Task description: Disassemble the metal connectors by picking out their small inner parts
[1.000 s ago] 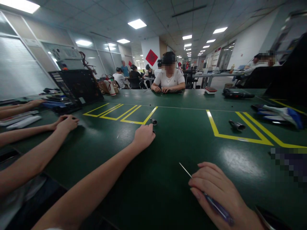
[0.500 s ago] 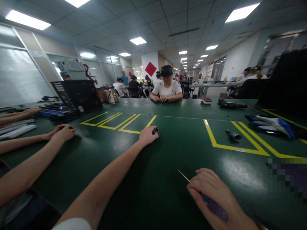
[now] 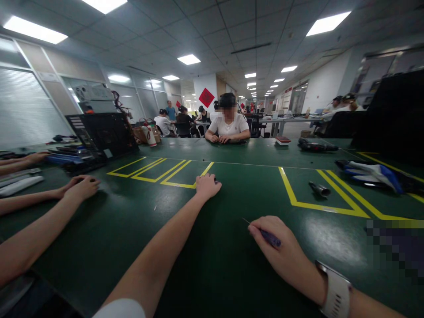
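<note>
On the green table, the left hand curls over a small dark piece, mostly hidden, so whether its fingers grip cannot be told; nearer, the right hand keeps no gap, fingers wrapped round a purple-handled screwdriver; a metal fitting lies inside yellow tape.

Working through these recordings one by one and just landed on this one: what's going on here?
The person's right hand holds a thin-shafted screwdriver with a translucent purple handle over the dark green table, its tip apart from the other hand. The left hand is at a small dark part, mostly hidden by the fingers. To the right, a dark tubular part with a shiny flared end lies inside a yellow tape outline. A co-worker's hands are at the left.
</note>
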Motion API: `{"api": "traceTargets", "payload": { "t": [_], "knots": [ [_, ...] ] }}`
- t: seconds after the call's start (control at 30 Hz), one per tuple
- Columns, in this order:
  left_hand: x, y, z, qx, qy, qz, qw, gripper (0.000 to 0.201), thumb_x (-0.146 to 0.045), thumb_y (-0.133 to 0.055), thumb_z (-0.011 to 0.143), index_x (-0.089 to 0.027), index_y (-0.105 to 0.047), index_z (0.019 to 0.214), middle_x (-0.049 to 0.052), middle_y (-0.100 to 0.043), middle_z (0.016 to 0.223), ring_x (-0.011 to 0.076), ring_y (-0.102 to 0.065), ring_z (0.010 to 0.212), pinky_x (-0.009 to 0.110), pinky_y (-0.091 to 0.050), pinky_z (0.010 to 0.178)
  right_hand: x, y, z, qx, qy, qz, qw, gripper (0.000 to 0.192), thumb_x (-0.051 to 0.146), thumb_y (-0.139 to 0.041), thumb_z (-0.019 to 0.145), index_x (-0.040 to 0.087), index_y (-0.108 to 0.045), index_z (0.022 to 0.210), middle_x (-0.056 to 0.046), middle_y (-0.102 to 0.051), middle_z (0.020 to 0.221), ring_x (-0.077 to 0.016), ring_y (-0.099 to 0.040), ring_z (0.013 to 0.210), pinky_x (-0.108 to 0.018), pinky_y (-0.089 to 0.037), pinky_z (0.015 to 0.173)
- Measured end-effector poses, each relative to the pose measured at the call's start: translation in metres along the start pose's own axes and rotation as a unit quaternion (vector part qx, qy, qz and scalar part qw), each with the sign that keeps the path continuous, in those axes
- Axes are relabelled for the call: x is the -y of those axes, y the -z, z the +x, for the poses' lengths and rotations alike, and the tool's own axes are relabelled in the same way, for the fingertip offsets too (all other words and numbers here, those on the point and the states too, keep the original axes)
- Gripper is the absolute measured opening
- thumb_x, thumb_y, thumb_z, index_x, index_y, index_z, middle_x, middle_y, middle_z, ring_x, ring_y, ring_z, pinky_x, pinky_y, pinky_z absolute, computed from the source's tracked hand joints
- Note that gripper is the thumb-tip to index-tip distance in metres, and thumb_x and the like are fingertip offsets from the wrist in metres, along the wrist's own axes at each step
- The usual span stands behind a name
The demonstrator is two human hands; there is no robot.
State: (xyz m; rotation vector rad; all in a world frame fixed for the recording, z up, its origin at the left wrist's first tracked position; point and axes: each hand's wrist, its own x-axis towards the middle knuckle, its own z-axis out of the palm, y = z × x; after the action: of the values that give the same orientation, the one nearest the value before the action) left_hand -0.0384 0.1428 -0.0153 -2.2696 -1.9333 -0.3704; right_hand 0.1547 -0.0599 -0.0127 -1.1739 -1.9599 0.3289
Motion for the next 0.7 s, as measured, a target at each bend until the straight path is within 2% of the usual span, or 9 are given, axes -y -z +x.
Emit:
{"api": "traceTargets", "payload": {
  "t": [0.13, 0.27, 0.47, 0.6, 0.7],
  "knots": [
    [0.008, 0.000, 0.003, 0.011, 0.004, -0.024, 1.000, 0.050, -0.047, -0.040, 0.079, -0.019, -0.056, 0.117, 0.012, -0.057, 0.118, 0.0294, -0.051, 0.108, 0.041, -0.034, 0.091, -0.006, 0.002, -0.002, 0.004, -0.046, 0.033, 0.998, 0.023, 0.033, -0.044, 0.089, 0.021, -0.063, 0.082, -0.004, -0.065, 0.079, -0.0192, -0.060, 0.077, -0.036, -0.045, 0.073],
    [0.010, 0.003, 0.008, 0.025, 0.015, -0.061, 0.998, 0.051, -0.049, -0.033, 0.083, -0.019, -0.060, 0.113, 0.013, -0.057, 0.120, 0.0301, -0.052, 0.108, 0.043, -0.034, 0.091, -0.009, 0.004, -0.002, 0.011, -0.085, 0.057, 0.995, 0.027, 0.037, -0.043, 0.089, 0.021, -0.063, 0.079, -0.004, -0.065, 0.079, -0.0195, -0.060, 0.077, -0.036, -0.044, 0.073],
    [0.006, 0.006, 0.025, 0.037, 0.059, -0.149, 0.986, 0.027, -0.028, -0.048, 0.077, -0.018, -0.071, 0.088, 0.012, -0.067, 0.104, 0.0308, -0.058, 0.101, 0.042, -0.037, 0.088, -0.009, 0.004, 0.000, 0.016, -0.117, 0.087, 0.989, 0.029, 0.039, -0.044, 0.088, 0.020, -0.064, 0.078, -0.004, -0.065, 0.079, -0.0193, -0.059, 0.076, -0.035, -0.043, 0.072],
    [0.005, 0.006, 0.032, 0.000, 0.091, -0.244, 0.965, 0.021, -0.023, -0.051, 0.076, -0.016, -0.071, 0.077, 0.012, -0.069, 0.093, 0.0294, -0.060, 0.095, 0.039, -0.040, 0.084, -0.009, 0.006, 0.002, 0.018, -0.164, 0.131, 0.978, 0.031, 0.042, -0.045, 0.086, 0.020, -0.064, 0.077, -0.003, -0.064, 0.076, -0.0187, -0.059, 0.072, -0.033, -0.043, 0.065],
    [0.000, 0.009, 0.032, -0.055, 0.105, -0.334, 0.935, 0.027, -0.025, -0.043, 0.083, -0.015, -0.068, 0.089, 0.012, -0.067, 0.100, 0.0252, -0.058, 0.097, 0.035, -0.042, 0.082, -0.014, 0.007, 0.006, 0.001, -0.239, 0.191, 0.952, 0.031, 0.045, -0.050, 0.082, 0.019, -0.065, 0.073, -0.003, -0.064, 0.070, -0.0189, -0.059, 0.069, -0.032, -0.043, 0.063]
  ]
}}
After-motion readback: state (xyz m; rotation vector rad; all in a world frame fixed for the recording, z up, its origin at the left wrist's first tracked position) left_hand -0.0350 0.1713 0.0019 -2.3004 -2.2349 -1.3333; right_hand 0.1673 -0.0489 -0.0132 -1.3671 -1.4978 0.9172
